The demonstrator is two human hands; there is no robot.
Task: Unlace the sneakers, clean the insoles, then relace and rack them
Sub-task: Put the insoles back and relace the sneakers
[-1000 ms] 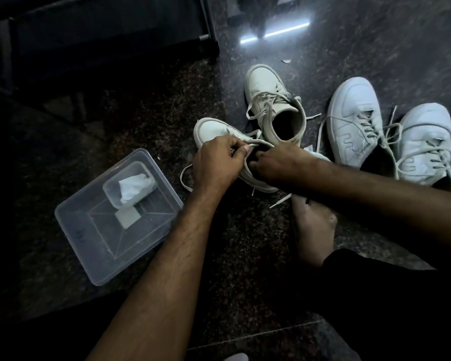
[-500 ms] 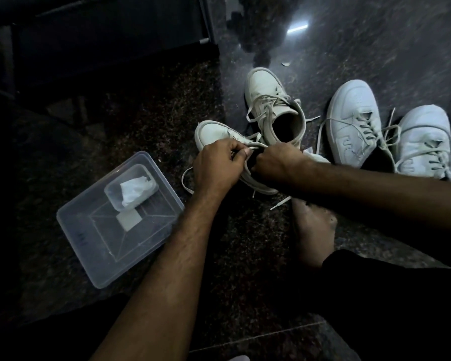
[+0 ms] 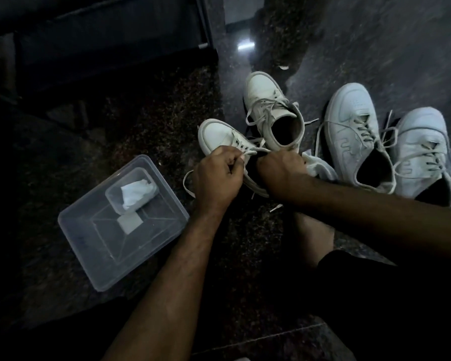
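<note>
A: Nearest the body, the left hand (image 3: 216,178) pinches a lace (image 3: 250,153) of the near sneaker (image 3: 219,134), which lies on the floor before the bare foot (image 3: 313,235). Why?

B: Likely to work it through the eyelets. The right hand (image 3: 281,170) curls over the collar, steadying; what its fingers hold, I cannot tell.

A: Beside them?

B: A clear tub (image 3: 94,230) with a tissue (image 3: 136,191) sits within reach, probably for insoles. Farther off, three more sneakers (image 3: 354,121) wait, laced, on dark speckled stone floor (image 3: 141,121). Dim room.
</note>
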